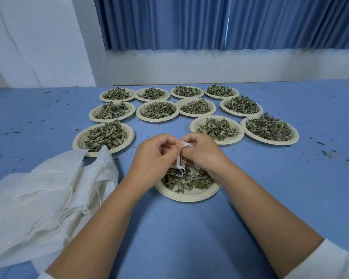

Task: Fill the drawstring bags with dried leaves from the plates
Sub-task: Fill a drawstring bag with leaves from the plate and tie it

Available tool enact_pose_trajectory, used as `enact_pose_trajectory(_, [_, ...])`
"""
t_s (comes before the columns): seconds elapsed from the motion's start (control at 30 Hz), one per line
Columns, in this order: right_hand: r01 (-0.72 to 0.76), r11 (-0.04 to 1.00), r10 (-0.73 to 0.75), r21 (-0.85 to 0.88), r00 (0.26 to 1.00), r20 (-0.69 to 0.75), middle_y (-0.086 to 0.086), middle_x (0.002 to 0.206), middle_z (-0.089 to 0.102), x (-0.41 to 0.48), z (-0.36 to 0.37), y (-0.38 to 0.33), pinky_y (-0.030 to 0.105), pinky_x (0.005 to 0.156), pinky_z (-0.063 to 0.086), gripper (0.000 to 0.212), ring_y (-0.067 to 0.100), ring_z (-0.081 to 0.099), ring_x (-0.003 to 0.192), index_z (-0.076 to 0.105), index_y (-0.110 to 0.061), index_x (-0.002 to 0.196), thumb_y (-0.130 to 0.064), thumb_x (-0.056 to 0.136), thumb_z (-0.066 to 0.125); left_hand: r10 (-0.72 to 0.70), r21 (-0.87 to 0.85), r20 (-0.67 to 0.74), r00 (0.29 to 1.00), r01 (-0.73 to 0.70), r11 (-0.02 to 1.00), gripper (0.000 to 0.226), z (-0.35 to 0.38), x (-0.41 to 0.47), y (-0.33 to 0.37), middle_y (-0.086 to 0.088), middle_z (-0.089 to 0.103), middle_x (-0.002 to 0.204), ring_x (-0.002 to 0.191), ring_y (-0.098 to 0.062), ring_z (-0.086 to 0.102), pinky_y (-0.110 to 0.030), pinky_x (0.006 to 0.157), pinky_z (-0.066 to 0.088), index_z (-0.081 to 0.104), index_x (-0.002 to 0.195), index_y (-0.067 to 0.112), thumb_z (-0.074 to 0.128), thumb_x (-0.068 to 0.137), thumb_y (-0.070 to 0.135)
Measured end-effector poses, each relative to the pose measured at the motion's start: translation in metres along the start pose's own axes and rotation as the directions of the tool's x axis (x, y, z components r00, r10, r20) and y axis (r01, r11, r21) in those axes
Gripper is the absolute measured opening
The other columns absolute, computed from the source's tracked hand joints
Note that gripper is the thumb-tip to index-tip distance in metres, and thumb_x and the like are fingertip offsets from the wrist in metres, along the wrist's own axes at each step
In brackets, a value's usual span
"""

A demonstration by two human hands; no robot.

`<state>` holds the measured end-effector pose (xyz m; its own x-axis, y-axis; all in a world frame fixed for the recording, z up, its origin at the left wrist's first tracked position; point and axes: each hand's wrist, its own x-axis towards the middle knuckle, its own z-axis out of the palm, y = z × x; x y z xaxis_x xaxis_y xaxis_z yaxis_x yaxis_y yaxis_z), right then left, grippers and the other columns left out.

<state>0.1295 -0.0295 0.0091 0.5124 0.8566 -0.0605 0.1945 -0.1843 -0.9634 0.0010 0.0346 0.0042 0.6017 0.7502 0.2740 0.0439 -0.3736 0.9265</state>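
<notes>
Head view of a blue worktop (189, 238) during bag filling. The left hand (155, 156) and right hand (205, 153) meet just above the near plate (189, 197), a cream paper plate lying in the middle of the worktop on the person's side of all the others. Both hands have their fingers curled and pinch the same small white drawstring bag (178, 164) between fingertips and thumbs; the bag's upper edge shows between the two hands, and its cord (182, 172) hangs in a loop down onto the dried leaves (189, 180) in the near plate. How far the bag is filled cannot be told, since the hands hide most of it. Eleven further plates (270, 142), each heaped with the same grey-green leaves, stand toward the far edge of the worktop: four in the row closest to that edge, four in the next row, and three in the row nearest the hands, with a gap in that row directly beyond the hands. A loose pile of empty bags (48, 188) in white cloth, cords trailing, lies toward the left edge, and its far corner overlaps the rim of the left plate (77, 140) of the three-plate row. Leaf crumbs (328, 153) are scattered over the worktop, thickest toward the right edge. A white sleeve (334, 262) covers the right forearm near the elbow. Beyond the far edge hangs a pleated blue curtain (189, 23) above a white wall.
</notes>
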Motion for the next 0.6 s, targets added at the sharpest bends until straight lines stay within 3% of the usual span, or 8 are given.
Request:
enact_pose_trajectory(0.13, [-0.092,0.969,0.063,0.227,0.989,0.133,0.008,0.094,0.072,0.005,-0.01,-0.002,0.019,0.066,0.058,0.02,0.008,0.071,0.073,0.068,-0.001,0.106,-0.008,0.088,0.07,-0.029,-0.026,-0.104,0.994,0.026,0.999,0.011,-0.007,0.005,-0.004,-0.012,0.07,0.083,0.084,-0.036,0.068,-0.047,0.077,0.059,0.071,0.085,0.017,0.065,0.091,0.009])
enact_pose_trajectory(0.23, [-0.118,0.95,0.059,0.287,0.976,0.208,0.008,0.1,0.074,0.007,-0.018,-0.006,0.023,0.071,0.057,0.023,0.011,0.072,0.085,0.07,-0.004,0.11,-0.005,0.087,0.07,-0.053,-0.092,-0.151,0.987,0.039,0.995,0.012,-0.009,0.007,-0.004,-0.015,0.07,0.086,0.086,-0.037,0.068,-0.041,0.073,0.061,0.07,0.085,0.017,0.064,0.091,0.009])
enact_pose_trajectory(0.33, [-0.062,0.978,0.022,0.197,0.98,0.199,0.005,0.094,0.075,0.004,-0.016,-0.005,0.022,0.067,0.055,0.033,0.012,0.071,0.078,0.069,-0.01,0.11,-0.008,0.079,0.078,-0.046,-0.104,-0.158,0.986,0.03,0.994,0.014,-0.009,0.006,-0.004,-0.015,0.071,0.086,0.086,-0.037,0.068,-0.033,0.065,0.06,0.07,0.083,0.019,0.065,0.091,0.009])
enact_pose_trajectory(0.4, [-0.033,0.986,0.007,0.163,0.987,0.161,0.006,0.092,0.074,0.004,-0.011,-0.003,0.023,0.065,0.056,0.033,0.014,0.07,0.073,0.068,-0.009,0.107,-0.008,0.077,0.081,-0.024,-0.057,-0.141,0.99,0.016,0.998,0.014,-0.008,0.005,-0.004,-0.011,0.071,0.084,0.084,-0.035,0.068,-0.038,0.067,0.06,0.071,0.083,0.019,0.066,0.09,0.009])
enact_pose_trajectory(0.5, [0.002,0.993,-0.012,0.119,0.996,0.083,0.007,0.082,0.07,0.004,-0.005,0.0,0.027,0.062,0.058,0.022,0.014,0.066,0.061,0.066,-0.005,0.1,-0.003,0.08,0.076,0.012,0.012,-0.087,0.996,-0.011,1.0,0.011,-0.006,0.002,-0.003,-0.008,0.072,0.078,0.078,-0.032,0.068,-0.05,0.074,0.059,0.071,0.083,0.018,0.067,0.089,0.01])
enact_pose_trajectory(0.57, [0.052,0.999,-0.052,0.017,0.998,0.041,0.01,0.076,0.066,0.002,0.0,0.001,0.032,0.056,0.051,0.013,0.016,0.06,0.054,0.065,-0.005,0.093,0.003,0.083,0.068,0.05,0.049,-0.027,0.998,-0.049,0.998,0.01,-0.004,-0.001,-0.002,-0.004,0.071,0.073,0.068,-0.023,0.068,-0.047,0.07,0.06,0.071,0.083,0.018,0.067,0.088,0.01])
enact_pose_trajectory(0.6, [0.079,0.996,-0.078,-0.028,0.997,0.03,0.011,0.072,0.063,0.002,0.003,0.002,0.028,0.05,0.046,0.012,0.015,0.056,0.051,0.064,-0.005,0.089,0.006,0.084,0.064,0.07,0.07,-0.005,0.998,-0.07,0.995,0.01,-0.003,-0.002,-0.001,-0.003,0.069,0.071,0.065,-0.017,0.066,-0.044,0.068,0.06,0.071,0.083,0.017,0.068,0.088,0.009])
